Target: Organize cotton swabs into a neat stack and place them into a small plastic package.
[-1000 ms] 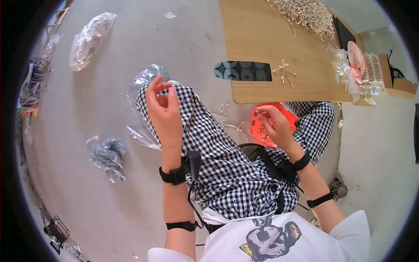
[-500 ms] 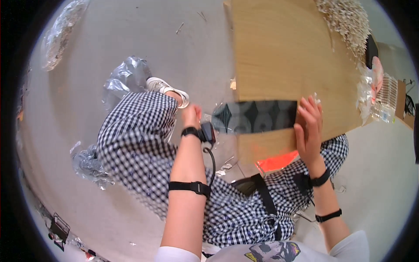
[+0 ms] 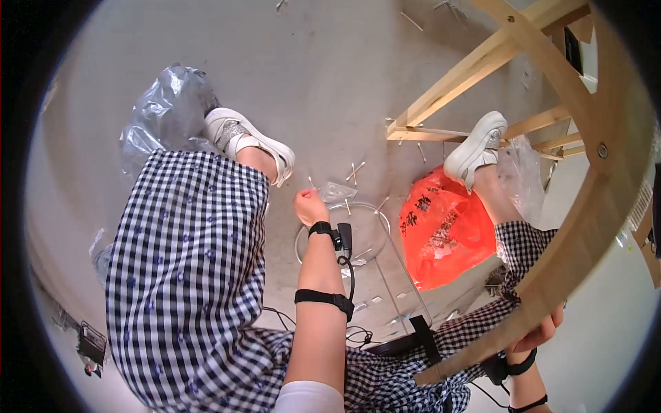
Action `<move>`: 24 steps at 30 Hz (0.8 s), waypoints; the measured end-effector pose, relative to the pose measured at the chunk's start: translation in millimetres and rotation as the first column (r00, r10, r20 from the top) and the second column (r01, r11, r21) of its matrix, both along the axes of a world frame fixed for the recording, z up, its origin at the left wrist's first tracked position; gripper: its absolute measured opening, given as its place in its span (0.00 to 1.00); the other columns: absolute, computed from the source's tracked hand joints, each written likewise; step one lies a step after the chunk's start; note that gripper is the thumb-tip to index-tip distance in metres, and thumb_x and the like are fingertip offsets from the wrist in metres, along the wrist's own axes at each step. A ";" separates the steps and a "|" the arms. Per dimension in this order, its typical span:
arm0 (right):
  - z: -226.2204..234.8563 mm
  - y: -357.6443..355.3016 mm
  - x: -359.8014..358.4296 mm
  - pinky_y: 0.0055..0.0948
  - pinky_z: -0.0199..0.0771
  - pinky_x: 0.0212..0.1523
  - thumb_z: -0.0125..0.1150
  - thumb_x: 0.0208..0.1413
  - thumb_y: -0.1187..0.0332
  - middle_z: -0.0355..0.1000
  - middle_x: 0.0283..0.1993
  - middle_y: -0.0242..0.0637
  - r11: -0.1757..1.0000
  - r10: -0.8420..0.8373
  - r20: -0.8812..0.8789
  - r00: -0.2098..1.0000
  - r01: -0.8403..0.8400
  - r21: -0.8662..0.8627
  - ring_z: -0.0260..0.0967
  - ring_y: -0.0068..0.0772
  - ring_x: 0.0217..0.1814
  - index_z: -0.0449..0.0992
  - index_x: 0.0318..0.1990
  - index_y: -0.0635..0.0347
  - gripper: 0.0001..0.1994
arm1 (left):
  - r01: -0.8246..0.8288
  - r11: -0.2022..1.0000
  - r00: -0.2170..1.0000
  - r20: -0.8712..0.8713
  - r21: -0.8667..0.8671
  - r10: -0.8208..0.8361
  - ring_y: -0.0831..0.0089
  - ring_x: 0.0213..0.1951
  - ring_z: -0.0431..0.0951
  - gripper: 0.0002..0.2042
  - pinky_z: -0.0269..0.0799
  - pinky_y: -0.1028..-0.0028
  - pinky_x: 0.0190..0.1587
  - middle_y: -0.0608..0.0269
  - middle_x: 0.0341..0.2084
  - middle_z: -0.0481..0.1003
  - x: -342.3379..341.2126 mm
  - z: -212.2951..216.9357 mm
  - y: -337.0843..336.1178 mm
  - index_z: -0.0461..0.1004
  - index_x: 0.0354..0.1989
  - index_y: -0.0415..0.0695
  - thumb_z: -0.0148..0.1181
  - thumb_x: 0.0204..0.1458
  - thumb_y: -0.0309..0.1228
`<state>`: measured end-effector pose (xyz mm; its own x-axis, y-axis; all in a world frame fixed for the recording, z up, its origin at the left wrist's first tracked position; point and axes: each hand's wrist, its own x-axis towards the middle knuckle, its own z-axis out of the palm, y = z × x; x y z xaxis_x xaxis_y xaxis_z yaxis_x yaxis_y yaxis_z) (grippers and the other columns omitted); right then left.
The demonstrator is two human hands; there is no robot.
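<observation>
Down near the floor, my left hand [image 3: 310, 206] is closed in a pinch. A cotton swab [image 3: 310, 181] with a white tip pokes out just past its fingers. A small clear plastic bag [image 3: 337, 192] and several loose swabs lie on the floor beside it. Over on the right, my right hand [image 3: 540, 334] is at the wooden tabletop's edge [image 3: 551, 275], which partly hides it. Some curled fingers show, but not what they hold, if anything.
A crumpled orange-red plastic bag [image 3: 441, 237] lies beside my right shoe [image 3: 477, 150]. Wooden table legs [image 3: 461, 72] cross the upper right. Behind my left shoe [image 3: 241, 141] sits a grey plastic bag [image 3: 165, 103]. A metal ring stand [image 3: 375, 258] is on the floor between my legs.
The view has dropped below the tabletop, showing its edge and legs. The dark patterned strip by my right hand has left the view. My left hand is now low among the swabs.
</observation>
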<state>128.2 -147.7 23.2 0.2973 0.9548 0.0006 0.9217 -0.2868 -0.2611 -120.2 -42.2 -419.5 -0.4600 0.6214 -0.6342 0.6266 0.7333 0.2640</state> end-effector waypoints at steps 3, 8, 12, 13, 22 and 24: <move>26.8 -65.9 2.7 0.42 0.63 0.64 0.57 0.59 0.58 0.66 0.58 0.36 0.859 -0.311 0.162 0.937 0.350 -0.374 0.65 0.38 0.62 0.64 0.54 0.55 0.20 | 0.001 1.000 1.000 -0.027 -0.001 -0.001 0.60 0.30 0.80 0.08 0.74 0.65 0.36 0.54 0.26 0.80 5.7 2.0 4.3 0.79 0.30 0.40 0.69 0.46 0.31; 42.2 -65.0 11.6 0.47 0.58 0.66 0.57 0.59 0.55 0.67 0.59 0.41 0.926 -0.214 0.081 0.974 0.228 -0.300 0.64 0.44 0.62 0.67 0.53 0.57 0.20 | -0.036 0.999 0.999 -0.039 0.006 0.036 0.60 0.30 0.80 0.07 0.74 0.64 0.36 0.54 0.27 0.81 9.1 -2.2 4.3 0.80 0.28 0.41 0.68 0.46 0.30; 21.8 -29.6 13.5 0.51 0.53 0.68 0.56 0.59 0.53 0.67 0.59 0.45 0.958 -0.150 0.018 0.989 0.150 -0.246 0.64 0.49 0.63 0.70 0.52 0.59 0.21 | 0.076 0.997 0.997 -0.021 0.021 -0.076 0.59 0.29 0.80 0.06 0.73 0.64 0.36 0.54 0.25 0.80 12.4 -1.2 3.3 0.80 0.28 0.40 0.66 0.46 0.30; 23.1 -27.3 12.8 0.52 0.52 0.68 0.56 0.59 0.52 0.68 0.59 0.46 0.965 -0.132 0.003 0.991 0.130 -0.229 0.64 0.50 0.63 0.71 0.52 0.59 0.22 | 0.077 0.997 0.997 -0.021 0.018 -0.077 0.59 0.29 0.80 0.06 0.73 0.64 0.36 0.54 0.25 0.80 12.7 -2.5 2.0 0.80 0.28 0.40 0.66 0.46 0.30; 7.3 -4.7 0.7 0.54 0.53 0.67 0.51 0.59 0.53 0.75 0.51 0.50 0.997 -0.059 0.036 0.998 0.061 -0.048 0.68 0.57 0.58 0.80 0.43 0.64 0.21 | -0.537 0.569 0.146 0.595 -0.623 0.790 0.81 0.27 0.72 0.08 0.63 0.78 0.24 0.67 0.36 0.79 3.5 -4.0 -4.7 0.75 0.41 0.46 0.64 0.55 0.32; 7.5 -9.7 0.7 0.54 0.58 0.64 0.50 0.60 0.53 0.76 0.49 0.50 0.993 -0.119 0.030 0.992 0.119 -0.016 0.69 0.57 0.57 0.81 0.41 0.64 0.21 | -0.483 0.553 0.064 0.603 -0.679 0.795 0.82 0.28 0.72 0.09 0.64 0.78 0.24 0.67 0.36 0.79 4.7 -0.5 -8.1 0.75 0.41 0.46 0.64 0.55 0.31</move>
